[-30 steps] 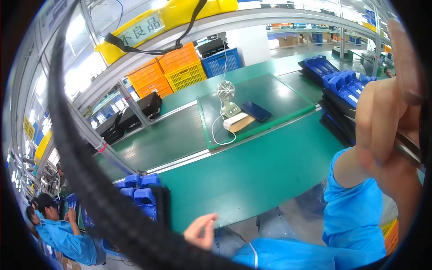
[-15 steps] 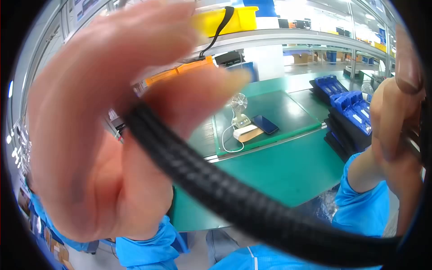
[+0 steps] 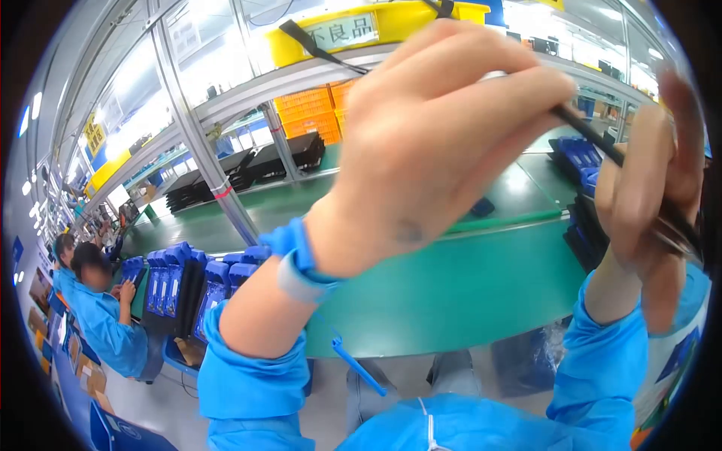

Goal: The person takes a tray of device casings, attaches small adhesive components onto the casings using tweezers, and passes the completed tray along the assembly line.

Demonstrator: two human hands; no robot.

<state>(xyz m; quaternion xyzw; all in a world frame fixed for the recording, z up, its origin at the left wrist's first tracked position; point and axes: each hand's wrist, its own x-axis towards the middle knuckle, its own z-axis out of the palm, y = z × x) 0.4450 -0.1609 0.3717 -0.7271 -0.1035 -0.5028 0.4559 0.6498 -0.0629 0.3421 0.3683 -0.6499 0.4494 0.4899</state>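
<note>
My left hand (image 3: 429, 143) is raised large in front of the camera, its thumb and fingers pinched together on a thin black cable (image 3: 590, 134). From those fingertips the cable runs right and down to my right hand (image 3: 639, 195), whose fingers are bent around it at the right edge of the view. Motion blurs both hands a little. Something shiny shows beside the right palm, too blurred to name. A blue wristband (image 3: 297, 244) circles my left wrist, and a blue coiled cord (image 3: 357, 366) hangs below it.
A green workbench (image 3: 421, 301) spans the front. Blue trays (image 3: 169, 278) stand at left near a seated co-worker (image 3: 101, 316); more blue trays (image 3: 579, 158) are stacked at right. A yellow bin (image 3: 414, 22) sits on the overhead shelf. A metal post (image 3: 199, 143) rises at left.
My left hand has moved right, towards my right hand, and its fingers have closed on the cable. The thick black stretch across the foreground is gone. The view has swung left, showing the co-worker.
</note>
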